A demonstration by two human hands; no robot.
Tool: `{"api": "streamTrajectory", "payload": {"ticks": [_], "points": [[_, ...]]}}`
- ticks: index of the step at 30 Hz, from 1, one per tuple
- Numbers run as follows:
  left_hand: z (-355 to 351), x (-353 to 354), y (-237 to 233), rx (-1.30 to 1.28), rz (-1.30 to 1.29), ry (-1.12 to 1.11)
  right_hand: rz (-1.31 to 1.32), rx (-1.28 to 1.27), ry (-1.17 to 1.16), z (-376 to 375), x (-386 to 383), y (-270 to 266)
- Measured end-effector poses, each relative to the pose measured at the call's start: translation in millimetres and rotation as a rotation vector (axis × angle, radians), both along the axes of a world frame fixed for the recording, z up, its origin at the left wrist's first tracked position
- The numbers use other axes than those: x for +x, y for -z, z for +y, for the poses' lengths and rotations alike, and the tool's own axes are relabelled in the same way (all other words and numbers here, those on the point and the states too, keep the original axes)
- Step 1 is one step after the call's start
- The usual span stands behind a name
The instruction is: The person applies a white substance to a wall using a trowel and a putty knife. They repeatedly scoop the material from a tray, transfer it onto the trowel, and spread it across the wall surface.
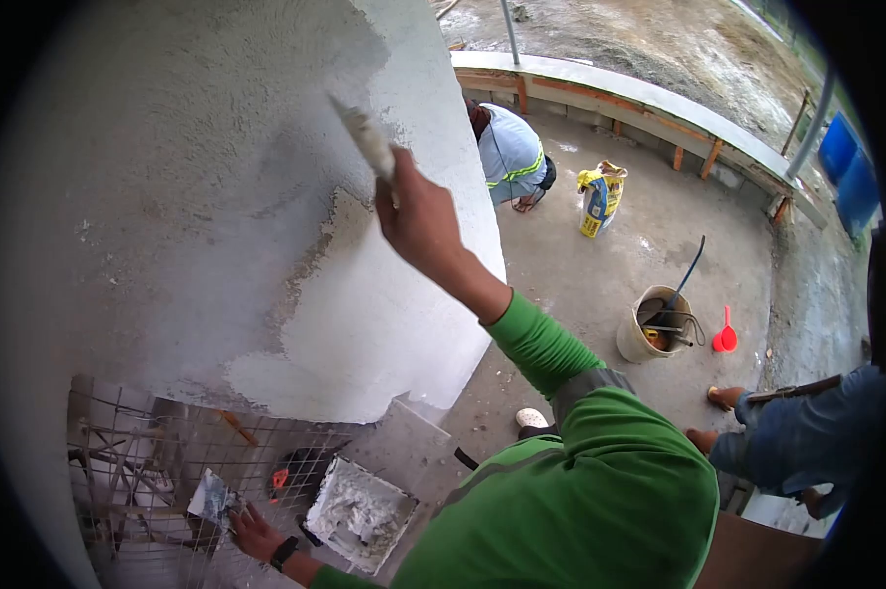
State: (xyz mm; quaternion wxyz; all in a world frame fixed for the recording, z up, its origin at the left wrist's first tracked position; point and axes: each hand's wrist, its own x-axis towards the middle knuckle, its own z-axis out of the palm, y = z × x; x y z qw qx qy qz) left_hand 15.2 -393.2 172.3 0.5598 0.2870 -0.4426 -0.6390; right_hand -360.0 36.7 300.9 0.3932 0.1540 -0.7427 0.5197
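Note:
My right hand point(418, 211) is raised in front of a plastered wall point(217, 196), closed around a putty knife point(363, 130) smeared with white plaster. The knife is seen nearly edge-on, its tip by a darker, damp-looking patch. Pale smooth plaster with a ragged edge covers the wall's lower right. Low on the left, my left hand point(257, 535), with a dark watch on the wrist, grips a flat plaster-smeared plate point(210, 497) at its edge. A rectangular tray point(404, 504) of white plaster lies just right of that hand.
Wire mesh point(134, 461) is below the wall. On the concrete floor stand a yellow-and-blue bag point(600, 199), a bucket point(639, 341) of tools and a red dipper point(726, 338). One person point(512, 147) crouches behind the wall's edge; another point(796, 432) is at right.

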Motion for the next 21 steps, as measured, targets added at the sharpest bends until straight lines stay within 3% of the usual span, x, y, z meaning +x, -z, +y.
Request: {"api": "streamTrajectory", "payload": {"ticks": [4, 9, 10, 11, 12, 13, 15, 16, 17, 19, 20, 21], "points": [[15, 36, -13, 0.034, -0.084, -0.180, -0.339, -0.134, 0.260, 87, -100, 79], [-53, 121, 26, -0.010, -0.111, -0.174, -0.454, -0.210, 0.485, 133, -218, 178], [-87, 159, 48, -0.165, -0.138, -0.087, -0.529, -0.256, 0.522, 134, -226, 184], [-106, 187, 62, -0.319, -0.168, -0.003, -0.533, -0.253, 0.520, 133, -229, 186], [-95, 200, 54, -0.359, -0.453, 0.017, -0.559, -0.239, 0.517, 129, -230, 188], [-86, 210, 45, -0.356, -0.460, 0.010, -0.584, -0.225, 0.512, 123, -230, 192], [-41, 185, 10, -0.085, 0.009, -0.282, -0.556, -0.178, 0.474, 98, -213, 168], [-65, 217, 25, -0.401, -0.577, -0.172, -0.527, -0.136, 0.443, 80, -201, 149], [-61, 212, 17, -0.397, -0.579, -0.174, -0.514, -0.136, 0.444, 59, -188, 129], [-52, 188, -16, -0.036, 0.086, -0.262, -0.418, -0.084, 0.426, 14, -141, 87], [-33, 163, -34, -0.236, -0.364, -0.291, -0.420, -0.020, 0.372, -8, -114, 76], [-52, 160, -32, -0.202, -0.214, -0.158, -0.337, 0.014, 0.294, -29, -89, 74]]}}
